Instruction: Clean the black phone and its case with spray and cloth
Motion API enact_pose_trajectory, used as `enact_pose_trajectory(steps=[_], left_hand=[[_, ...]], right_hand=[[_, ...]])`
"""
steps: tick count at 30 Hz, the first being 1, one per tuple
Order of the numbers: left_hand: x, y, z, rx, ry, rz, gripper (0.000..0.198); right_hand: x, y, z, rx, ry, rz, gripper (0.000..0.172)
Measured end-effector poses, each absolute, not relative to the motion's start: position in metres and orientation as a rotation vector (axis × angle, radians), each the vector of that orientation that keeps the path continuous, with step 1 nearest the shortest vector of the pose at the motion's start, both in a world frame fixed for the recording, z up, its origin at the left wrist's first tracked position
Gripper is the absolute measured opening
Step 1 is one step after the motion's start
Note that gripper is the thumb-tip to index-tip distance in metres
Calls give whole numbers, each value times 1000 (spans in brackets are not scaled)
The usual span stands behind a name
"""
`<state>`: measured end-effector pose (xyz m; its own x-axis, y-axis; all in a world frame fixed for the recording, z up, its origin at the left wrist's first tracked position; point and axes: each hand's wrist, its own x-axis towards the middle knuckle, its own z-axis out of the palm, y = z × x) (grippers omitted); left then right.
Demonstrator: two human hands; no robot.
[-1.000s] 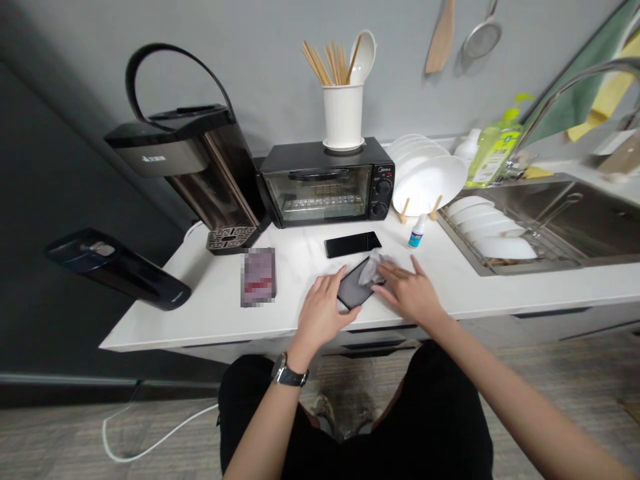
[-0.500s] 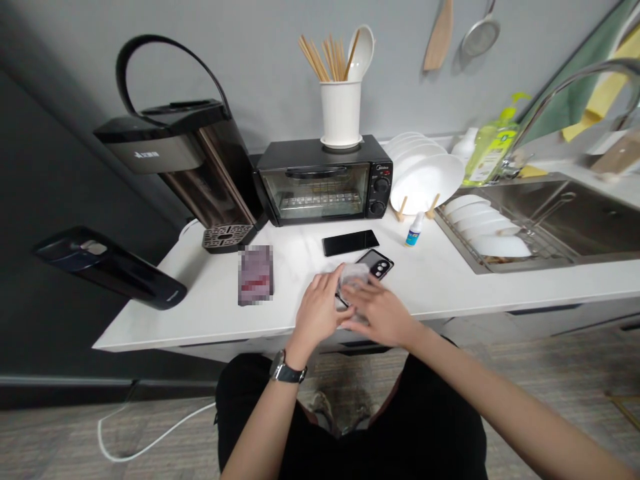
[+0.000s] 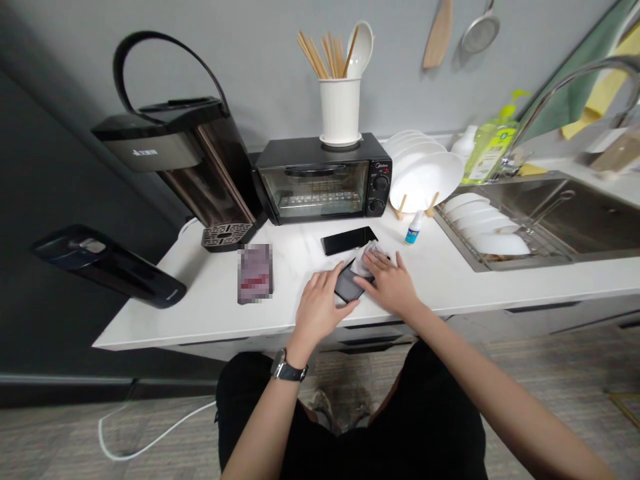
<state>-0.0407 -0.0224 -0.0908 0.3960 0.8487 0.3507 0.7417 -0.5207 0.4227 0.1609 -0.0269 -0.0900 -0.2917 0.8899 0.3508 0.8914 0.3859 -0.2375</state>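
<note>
A phone case, dark with a see-through grey back, lies on the white counter just in front of me. My left hand grips its near left end, fingers along the far edge and thumb at the near one. A crumpled whitish tissue is pressed under the fingers of my right hand, over the case's far right end, where it hides the camera holes. Behind the case a black phone lies flat. To the right stands a small spray bottle with a blue label.
A toaster oven backs the counter, with a white utensil holder on top. At left are a drink dispenser, a dark flask and a blurred-out packet. Plates and a sink lie right.
My right hand has slid the tissue away from me and to the right, over the case's far end. More of the case's near part now shows. My left hand stays about where it was.
</note>
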Motion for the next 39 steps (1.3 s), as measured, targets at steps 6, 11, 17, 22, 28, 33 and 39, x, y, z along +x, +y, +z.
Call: enact_pose_trajectory(steps=[6, 11, 17, 22, 28, 33, 39], left_hand=[[-40, -22, -89, 2467, 1413, 750, 84], [-41, -22, -89, 2445, 1379, 759, 89], [-42, -22, -88, 2408, 1358, 789, 92], [-42, -22, -87, 2394, 1390, 731, 93], [-41, -21, -87, 2379, 1365, 754, 91], [-43, -23, -85, 2381, 1361, 734, 90], [-42, -22, -88, 2406, 1352, 733, 88]], right_hand=[[162, -32, -92, -1403, -2314, 79, 60], [162, -31, -92, -1325, -2380, 97, 66], [162, -29, -87, -1591, -2211, -5, 55], [178, -30, -84, -1102, -2541, 228, 50], [198, -25, -84, -1379, -2414, 11, 50], [184, -29, -86, -1241, -2485, 107, 52], [181, -24, -89, -1162, -2501, 73, 59]])
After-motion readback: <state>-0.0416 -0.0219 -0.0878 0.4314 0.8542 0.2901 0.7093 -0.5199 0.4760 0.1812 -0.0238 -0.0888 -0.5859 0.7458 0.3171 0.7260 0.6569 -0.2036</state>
